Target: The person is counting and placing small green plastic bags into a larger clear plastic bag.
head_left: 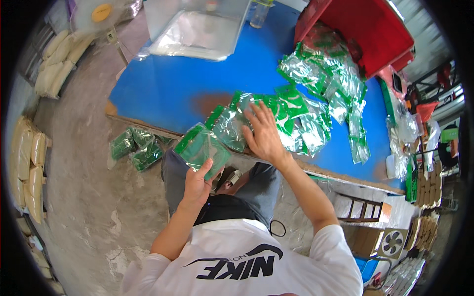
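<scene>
Left hand: located at centre of frame, just below the table edge and above the person's lap. The fingers are clamped on a small stack of green-and-clear plastic packets, thumb on the upper face, remaining fingers underneath. The stack is held tilted, clear of the table.

Right hand: located slightly right of centre, palm down, fingers spread apart and resting flat on the packets spread on the table. Nothing is gripped; the fingertips press on one packet lying at the near table edge, just beside the held stack.

Blue table: occupies the upper middle of the frame. The loose packets run in a band from centre frame toward the upper right and then down the right side, overlapping one another.

Red crate: upper right of frame, touching the upper end of the packet band.

Clear plastic bag: top centre of frame, lying flat on the table, well apart from both hands. A clear bottle stands just right of it.

Floor pile of green packets: centre left of frame, on the concrete floor below the table edge, near the person's left knee.

Tan sacks: stacked along the left rim of the frame.

Small fan: lower right of frame.
</scene>
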Demonstrator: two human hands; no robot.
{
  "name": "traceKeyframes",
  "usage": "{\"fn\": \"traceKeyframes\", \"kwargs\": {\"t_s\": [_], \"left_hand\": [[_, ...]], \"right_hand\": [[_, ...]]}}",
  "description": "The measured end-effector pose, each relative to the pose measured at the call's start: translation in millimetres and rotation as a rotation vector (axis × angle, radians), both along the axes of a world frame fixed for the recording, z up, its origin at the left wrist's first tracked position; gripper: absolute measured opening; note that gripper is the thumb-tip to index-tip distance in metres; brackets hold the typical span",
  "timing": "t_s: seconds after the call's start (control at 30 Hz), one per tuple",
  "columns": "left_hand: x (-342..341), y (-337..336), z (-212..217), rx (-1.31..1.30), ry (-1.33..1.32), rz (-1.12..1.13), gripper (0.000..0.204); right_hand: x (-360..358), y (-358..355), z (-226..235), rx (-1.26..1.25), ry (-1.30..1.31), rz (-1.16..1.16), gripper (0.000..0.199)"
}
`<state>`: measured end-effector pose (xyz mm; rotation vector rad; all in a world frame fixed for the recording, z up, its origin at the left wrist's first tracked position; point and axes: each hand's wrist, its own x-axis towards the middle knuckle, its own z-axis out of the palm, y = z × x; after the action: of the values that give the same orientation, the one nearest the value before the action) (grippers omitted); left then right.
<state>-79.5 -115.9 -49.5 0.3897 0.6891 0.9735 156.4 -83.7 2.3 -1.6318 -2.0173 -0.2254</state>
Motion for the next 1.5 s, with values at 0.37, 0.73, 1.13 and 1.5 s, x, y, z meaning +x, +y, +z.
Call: {"fn": "traceKeyframes", "kwargs": {"t_s": [0.37,0.73,1.13,1.5], "left_hand": [[4,-8,-15,-0.1,-0.033,-0.07,0.043],[-13,-4,-12,0.075,-0.247,-0.237,0.05],[-24,-1,2,0.201,0.077,0.083,0.045],[-41,-5,-3,-0.091,-0.268,-0.029,0.048]], "right_hand": [[24,-30,9,-0.187,-0.039,-0.34,0.075],[-36,-74,16,0.021,0.641,-0.008,0.024],[-26,-33,-13,-0.213,-0.103,-0.203,0.078],[-39,-36,-16,0.109,0.878,-0.039,0.018]]}}
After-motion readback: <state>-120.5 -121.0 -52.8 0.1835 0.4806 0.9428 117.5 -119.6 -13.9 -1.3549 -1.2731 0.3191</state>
